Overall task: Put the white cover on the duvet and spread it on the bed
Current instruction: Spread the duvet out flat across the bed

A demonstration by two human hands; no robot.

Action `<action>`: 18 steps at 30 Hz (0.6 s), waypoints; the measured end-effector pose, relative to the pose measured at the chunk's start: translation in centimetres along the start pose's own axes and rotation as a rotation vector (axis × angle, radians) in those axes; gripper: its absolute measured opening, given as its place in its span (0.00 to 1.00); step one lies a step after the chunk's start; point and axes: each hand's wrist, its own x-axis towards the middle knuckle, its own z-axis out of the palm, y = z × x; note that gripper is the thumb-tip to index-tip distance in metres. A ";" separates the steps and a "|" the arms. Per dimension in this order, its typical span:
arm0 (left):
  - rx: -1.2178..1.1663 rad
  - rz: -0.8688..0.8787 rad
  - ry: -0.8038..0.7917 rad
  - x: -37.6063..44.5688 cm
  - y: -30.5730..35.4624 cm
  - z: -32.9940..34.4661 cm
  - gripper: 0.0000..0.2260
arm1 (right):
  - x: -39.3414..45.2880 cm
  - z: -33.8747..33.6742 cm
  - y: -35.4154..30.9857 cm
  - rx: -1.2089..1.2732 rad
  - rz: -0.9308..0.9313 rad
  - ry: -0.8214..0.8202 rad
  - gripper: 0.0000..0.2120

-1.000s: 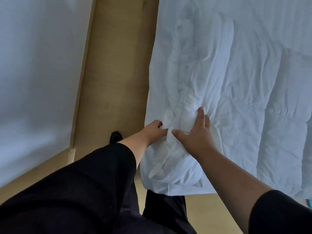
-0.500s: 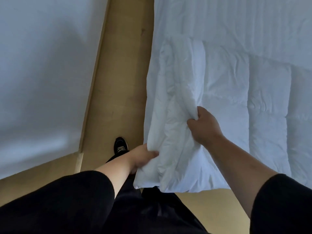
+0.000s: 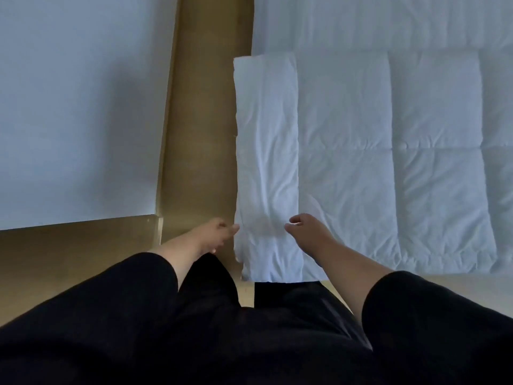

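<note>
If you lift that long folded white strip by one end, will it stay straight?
Probably not. The folded strip is wrinkled, puffy bedding, so it would likely droop and unfold. It looks light for its size. Its edge overhangs the bed, so a push might slide it off.

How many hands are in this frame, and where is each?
2. The left hand is at the left edge of the folded duvet strip; the right hand is at the strip's right edge. Both have curled fingers; contact with the fabric is unclear.

Both forearms bare below black sleeves, reaching up from lower frame. Left hand [image 3: 215,232] centre-left, fingers loosely curled, gripping nothing visible. Right hand [image 3: 306,227] centre, likewise loosely curled, empty.
</note>
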 end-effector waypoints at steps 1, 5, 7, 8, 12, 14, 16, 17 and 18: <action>-0.038 0.023 -0.026 0.6 0.8 0.8 0.38 | 0.3 0.5 1.6 -0.022 0.056 0.010 0.15; -0.200 0.028 -0.120 3.5 1.8 5.0 0.40 | 0.7 3.5 5.9 -0.016 0.175 0.083 0.13; -0.226 -0.006 -0.168 4.5 1.0 6.6 0.36 | 0.8 5.4 7.2 0.039 0.210 0.171 0.15; -0.231 -0.006 -0.181 4.8 0.5 7.1 0.33 | 0.8 6.4 7.8 0.074 0.229 0.207 0.16; -0.264 0.055 -0.204 4.0 0.3 7.7 0.12 | -0.6 9.6 9.5 0.368 0.304 0.386 0.19; -0.099 0.142 -0.240 1.8 1.2 6.8 0.13 | -2.5 10.4 9.5 0.602 0.384 0.490 0.30; 0.036 0.248 -0.282 -1.2 2.6 5.3 0.19 | -5.2 11.0 9.0 0.924 0.476 0.548 0.40; 0.061 0.290 -0.285 -2.8 3.3 4.4 0.19 | -6.7 11.0 8.6 1.104 0.497 0.542 0.41; 0.064 0.321 -0.286 -4.6 4.2 3.5 0.17 | -8.1 10.7 8.0 1.266 0.486 0.512 0.40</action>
